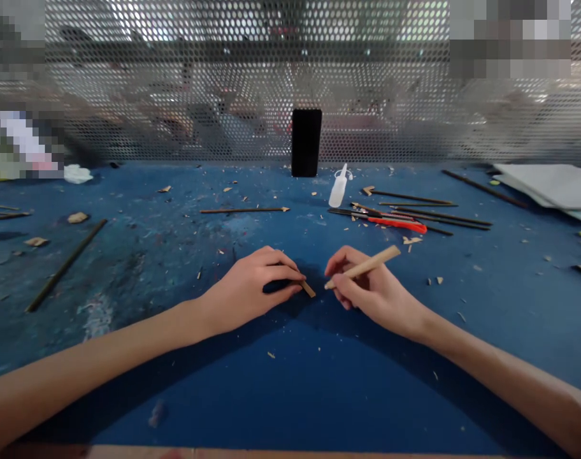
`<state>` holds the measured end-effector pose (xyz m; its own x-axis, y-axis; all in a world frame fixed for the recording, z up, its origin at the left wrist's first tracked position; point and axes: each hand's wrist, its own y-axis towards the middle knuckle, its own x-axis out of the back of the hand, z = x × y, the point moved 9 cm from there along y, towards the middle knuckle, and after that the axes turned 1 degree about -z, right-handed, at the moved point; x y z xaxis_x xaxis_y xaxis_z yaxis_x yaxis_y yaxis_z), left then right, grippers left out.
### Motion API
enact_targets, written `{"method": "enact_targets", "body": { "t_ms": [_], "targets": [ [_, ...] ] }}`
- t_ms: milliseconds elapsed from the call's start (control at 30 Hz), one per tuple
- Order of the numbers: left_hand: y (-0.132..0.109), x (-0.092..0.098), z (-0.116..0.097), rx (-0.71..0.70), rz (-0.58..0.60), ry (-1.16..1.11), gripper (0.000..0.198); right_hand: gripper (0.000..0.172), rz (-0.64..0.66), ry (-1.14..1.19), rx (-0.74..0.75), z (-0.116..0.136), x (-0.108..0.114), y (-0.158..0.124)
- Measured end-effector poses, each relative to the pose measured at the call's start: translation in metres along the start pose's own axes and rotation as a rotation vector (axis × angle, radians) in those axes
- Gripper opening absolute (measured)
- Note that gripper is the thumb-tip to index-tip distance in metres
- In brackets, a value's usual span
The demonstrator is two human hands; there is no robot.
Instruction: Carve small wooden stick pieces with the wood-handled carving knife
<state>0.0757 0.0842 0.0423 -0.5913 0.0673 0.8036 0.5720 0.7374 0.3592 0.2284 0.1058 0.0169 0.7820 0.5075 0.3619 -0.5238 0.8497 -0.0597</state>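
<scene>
My left hand point(250, 287) rests on the blue bench top point(290, 389), pinching a short flat wooden strip point(308, 289) whose tip sticks out past the fingertips. My right hand point(367, 290) holds a longer pale wooden stick point(367, 266) like a pencil, its end pointing toward the strip. The stick's end and the strip are a small gap apart. Most of the strip is hidden by my left fingers.
An orange-handled utility knife point(398, 224) lies among dark thin sticks point(434, 217) at the right. Behind it stand a plastic squeeze bottle point(338, 188) and a black phone point(306, 143) against a perforated metal screen point(290, 83). Wood chips are scattered about.
</scene>
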Motion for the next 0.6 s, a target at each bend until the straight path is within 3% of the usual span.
{"method": "enact_targets", "body": {
  "t_ms": [133,600],
  "targets": [
    [0.0031,-0.0036,-0.0020,-0.023,0.001,-0.006,0.014,0.007,0.076,-0.084,0.021,0.0027,-0.0042,-0.0021],
    [0.0015,-0.0073,-0.0011,-0.034,-0.026,-0.026,0.014,0.021,0.080,-0.136,0.028,0.0014,-0.0099,-0.0031]
  ]
}}
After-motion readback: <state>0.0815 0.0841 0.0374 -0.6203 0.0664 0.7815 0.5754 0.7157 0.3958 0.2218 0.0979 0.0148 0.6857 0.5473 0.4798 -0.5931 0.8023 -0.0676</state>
